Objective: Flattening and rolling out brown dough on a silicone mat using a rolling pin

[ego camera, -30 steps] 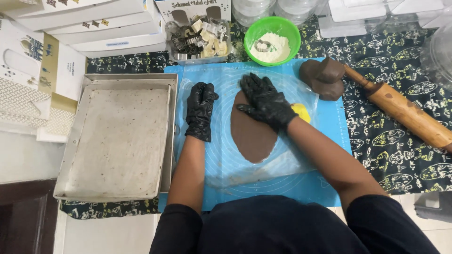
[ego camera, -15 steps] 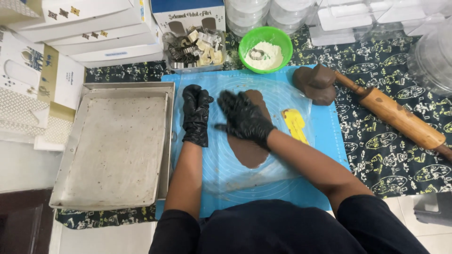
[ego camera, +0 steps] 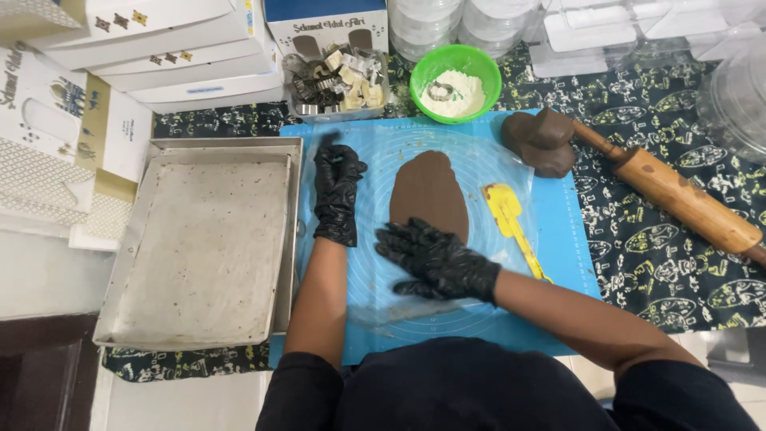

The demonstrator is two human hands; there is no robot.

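The biggest change is in the right hand (ego camera: 437, 259): a second ago it lay spread flat on the middle of the rolled brown dough (ego camera: 429, 194), and half a second ago it was sliding down it. Now it rests at the near end of the dough, so nearly the whole oval sheet lies uncovered under a clear plastic film (ego camera: 447, 231) on the blue mat (ego camera: 558, 247). That looks like a smoothing stroke drawn toward the body and close to finished. The left hand (ego camera: 336, 193) has barely shifted; it presses on the left edge of the film, beside the dough and not on it.

Both hands wear black gloves and grip nothing. The right has its fingers fanned wide, palm down, fingertips on the film at the dough's lower end. The left lies flat and loosely extended, fingers pointing away from the body, pinning film to mat.

To the left of the mat sits a large empty metal baking tray (ego camera: 203, 239) on the patterned worktop (ego camera: 662, 239). A wooden rolling pin (ego camera: 678, 198) lies to the right, a lump of spare dough (ego camera: 541, 140) touching its far end. A yellow spatula (ego camera: 511, 219) lies just beside the sheet, and a green bowl of flour (ego camera: 455, 82) stands beyond.
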